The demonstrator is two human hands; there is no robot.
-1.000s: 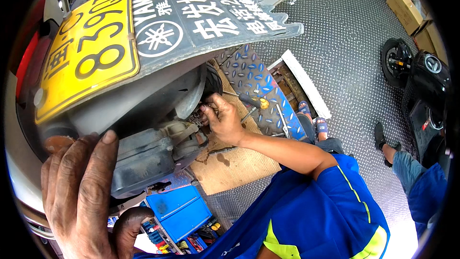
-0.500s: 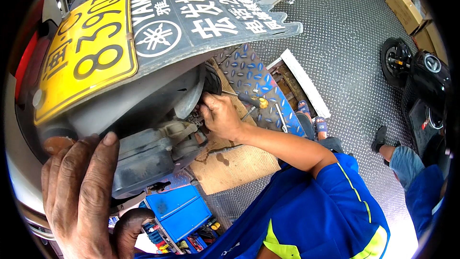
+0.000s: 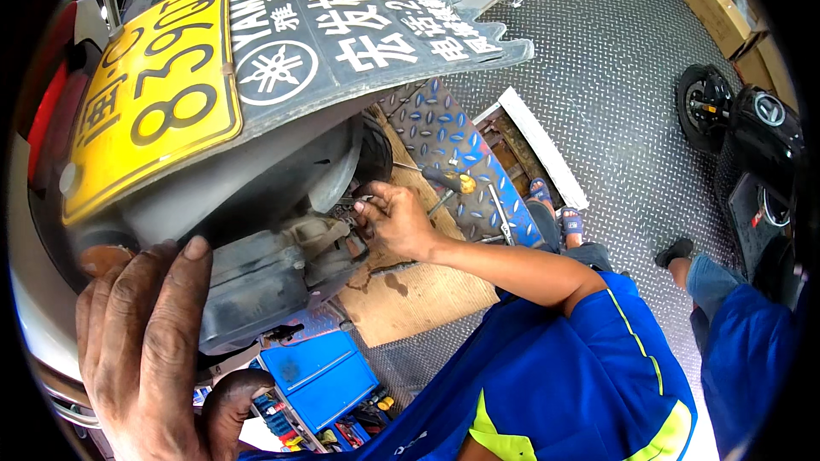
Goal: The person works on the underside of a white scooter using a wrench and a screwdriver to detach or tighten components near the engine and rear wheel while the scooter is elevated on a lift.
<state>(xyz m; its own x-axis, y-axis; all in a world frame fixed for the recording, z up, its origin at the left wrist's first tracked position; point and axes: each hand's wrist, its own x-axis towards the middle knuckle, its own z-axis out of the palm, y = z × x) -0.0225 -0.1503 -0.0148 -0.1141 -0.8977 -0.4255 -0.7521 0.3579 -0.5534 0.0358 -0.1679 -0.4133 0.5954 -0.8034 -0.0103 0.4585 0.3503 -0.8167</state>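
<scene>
My left hand [image 3: 149,341] is large at the lower left. Its fingers lie stretched against the rear of a scooter, beside a round orange-brown part [image 3: 107,258], with the thumb apart. Beneath the mudguard, my right hand [image 3: 400,218] has its fingertips pinched at small metal parts next to the rear tyre [image 3: 376,149]. What sits in the pinch is too small to make out. Left of it is a dark, dusty engine casing [image 3: 256,277]. Above both hands spreads a torn-edged black mudguard [image 3: 342,26] with white lettering and a yellow licence plate [image 3: 158,94].
Brown cardboard [image 3: 418,303] covers part of the blue-worn metal platform [image 3: 440,124]. A yellow-handled screwdriver [image 3: 461,182] and a metal tool [image 3: 500,213] lie there. Below is a blue toolbox [image 3: 316,380]. At right are a black motorbike [image 3: 752,119], a cardboard box [image 3: 722,13] and another person's leg [image 3: 705,282].
My right hand has shifted slightly down and right, uncovering more of the tyre, its fingers still at the metal parts. My left hand stays put. The person at right has moved slightly left.
</scene>
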